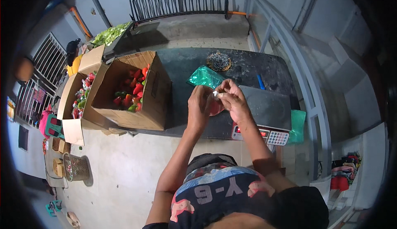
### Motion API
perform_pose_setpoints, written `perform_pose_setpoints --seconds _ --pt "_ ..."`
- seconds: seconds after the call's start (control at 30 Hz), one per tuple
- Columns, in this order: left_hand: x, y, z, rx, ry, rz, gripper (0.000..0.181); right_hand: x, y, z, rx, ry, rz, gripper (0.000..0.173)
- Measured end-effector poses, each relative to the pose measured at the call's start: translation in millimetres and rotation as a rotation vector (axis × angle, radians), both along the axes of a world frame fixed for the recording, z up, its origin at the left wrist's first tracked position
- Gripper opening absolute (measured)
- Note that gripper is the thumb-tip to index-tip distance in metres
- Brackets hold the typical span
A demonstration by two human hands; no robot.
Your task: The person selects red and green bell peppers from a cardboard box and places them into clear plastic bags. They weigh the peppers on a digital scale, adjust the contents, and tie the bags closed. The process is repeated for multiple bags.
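Observation:
My left hand [199,102] and my right hand [234,101] meet over the black table [181,83]. Between them is a clear plastic bag [216,108] with something red inside, probably peppers. The fingers of both hands pinch its gathered, shiny neck; the left fingertips are partly hidden. Just beyond lies a pack of green plastic bags [205,77], close to a round patterned mat [219,61]. Beside my right forearm stands a digital scale [266,106] with a lit red display. A cardboard box [128,117] of loose red and green peppers [133,89] is to the left.
Another open box [69,100] holds bagged peppers. A person in yellow [73,64] is behind it, near leafy greens [111,33]. A blue-handled tool [260,82] lies behind the scale, green plastic [297,126] to its right. A wicker basket [74,167] stands on the floor.

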State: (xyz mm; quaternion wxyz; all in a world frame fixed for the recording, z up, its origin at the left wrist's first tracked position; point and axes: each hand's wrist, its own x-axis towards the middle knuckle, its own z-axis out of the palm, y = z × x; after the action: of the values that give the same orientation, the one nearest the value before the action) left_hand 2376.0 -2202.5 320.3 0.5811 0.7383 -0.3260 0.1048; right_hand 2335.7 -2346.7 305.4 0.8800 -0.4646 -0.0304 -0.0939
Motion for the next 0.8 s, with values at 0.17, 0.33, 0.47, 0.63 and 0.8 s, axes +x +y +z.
perform_pose_setpoints --seconds 0.17,0.33,0.47,0.63,0.8 --pt "16.1 8.1 -11.7 -0.148 0.225 -0.124 0.004 -1.0 13.1 -6.6 0.148 -0.018 0.016 0.023" --pt "12.4 5.7 -7.2 -0.194 0.182 -0.035 0.010 -3.7 15.4 2.4 0.146 0.020 -0.020 0.022" --pt "9.2 2.5 -12.0 -0.129 -0.001 0.054 0.022 -0.4 26.3 -8.6 0.198 0.093 -0.193 0.021" --pt "-9.6 -2.9 -8.4 -0.066 -0.008 0.060 0.018 4.1 12.2 -42.9 0.229 0.182 -0.250 0.022" --pt "-9.6 -8.4 -26.1 0.085 -0.118 0.190 0.017 6.7 20.0 -45.3 0.290 0.262 -0.386 0.020"
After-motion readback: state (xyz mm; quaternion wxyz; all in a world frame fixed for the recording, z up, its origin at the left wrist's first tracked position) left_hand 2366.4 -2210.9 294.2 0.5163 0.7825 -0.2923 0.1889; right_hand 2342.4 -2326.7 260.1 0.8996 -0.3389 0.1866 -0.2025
